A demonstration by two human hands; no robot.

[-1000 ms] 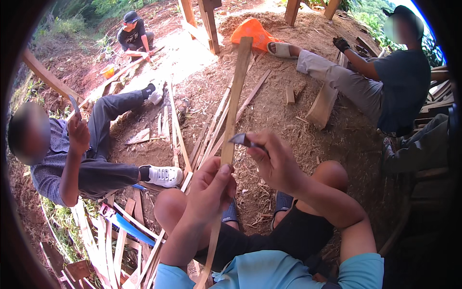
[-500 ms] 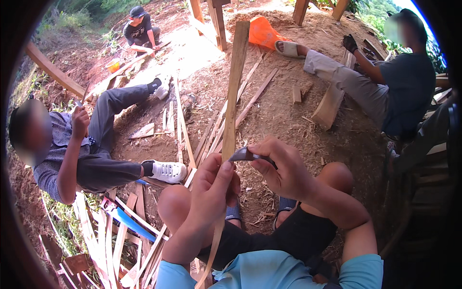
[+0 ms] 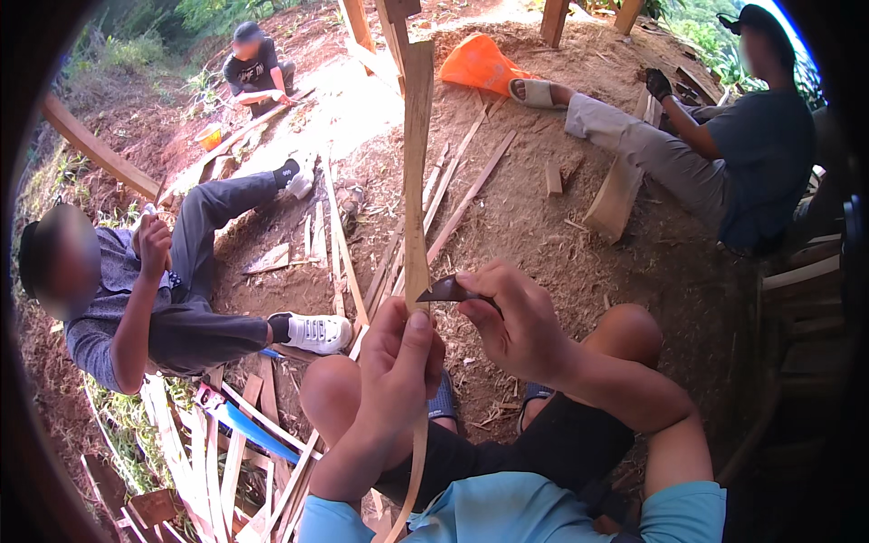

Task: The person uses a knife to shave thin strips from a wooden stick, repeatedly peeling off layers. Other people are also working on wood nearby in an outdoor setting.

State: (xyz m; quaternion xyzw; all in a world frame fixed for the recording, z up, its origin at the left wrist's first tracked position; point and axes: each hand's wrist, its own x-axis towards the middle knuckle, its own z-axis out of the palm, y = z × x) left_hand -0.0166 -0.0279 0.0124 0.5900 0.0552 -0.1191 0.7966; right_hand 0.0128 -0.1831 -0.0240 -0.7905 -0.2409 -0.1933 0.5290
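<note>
A long wooden strip (image 3: 415, 172) stands almost upright in front of me, its lower part thin and curving down past my lap. My left hand (image 3: 398, 357) is closed around it, thumb along its near face. In my right hand (image 3: 518, 317) is a small knife with a dark blade (image 3: 444, 290), pinched between thumb and fingers. The blade's tip meets the strip's right edge just above my left hand. Where the knife's handle runs is mostly hidden by my right fingers.
A blue-bladed saw (image 3: 258, 433) lies on a pile of wood strips (image 3: 204, 480) at lower left. A seated person (image 3: 118, 281) is at left, another (image 3: 751, 163) at right, one crouching (image 3: 258, 68) far off. An orange bag (image 3: 480, 65) and wooden posts stand ahead.
The strip's top has swung left and it stands more upright. The knife has shifted slightly left against the strip, its blade lying more level. My left hand keeps its grip.
</note>
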